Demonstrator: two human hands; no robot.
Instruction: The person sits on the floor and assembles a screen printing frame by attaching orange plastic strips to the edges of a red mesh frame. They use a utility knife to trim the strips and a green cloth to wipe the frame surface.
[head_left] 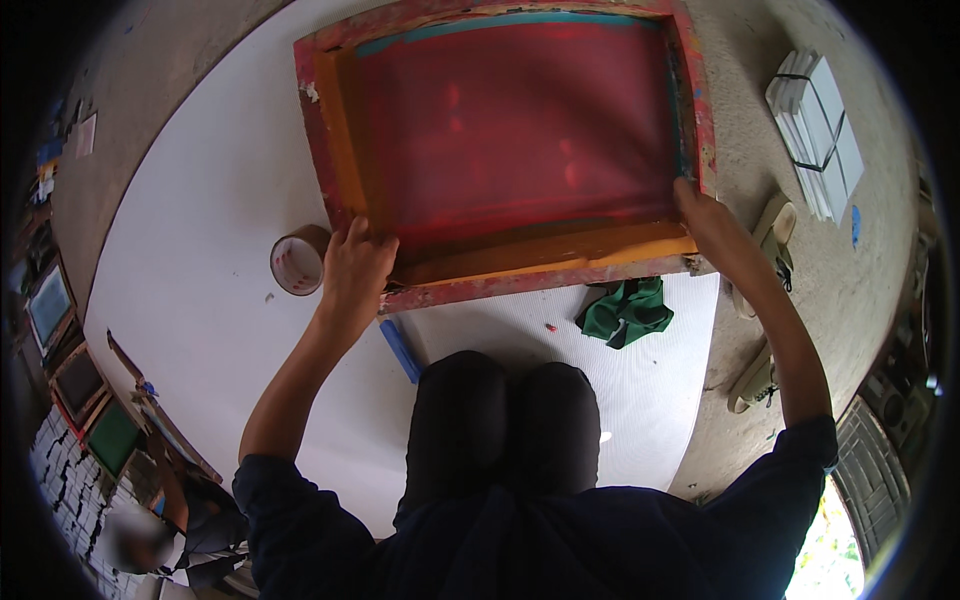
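A silk-screen frame [540, 280] with a worn red wooden border lies across the upper middle of the view. Its mesh [520, 140] is stained red, with orange strips along the left and near inner edges and teal along the far one. My left hand [358, 268] grips the frame's near left corner, fingers curled over the border. At the near right corner my right hand [708, 228] holds the right side, thumb on the inner edge. A brown tape roll [298, 260] rests just left of my left hand. What lies under the frame is hidden.
On the white sheet [200, 260] lie a crumpled green cloth [628, 314] and a blue stick-like piece [402, 352], both near my knees. Shoes [757, 378] and a strapped stack of white panels [815, 135] are on the floor at right. Another person [195, 510] is at lower left.
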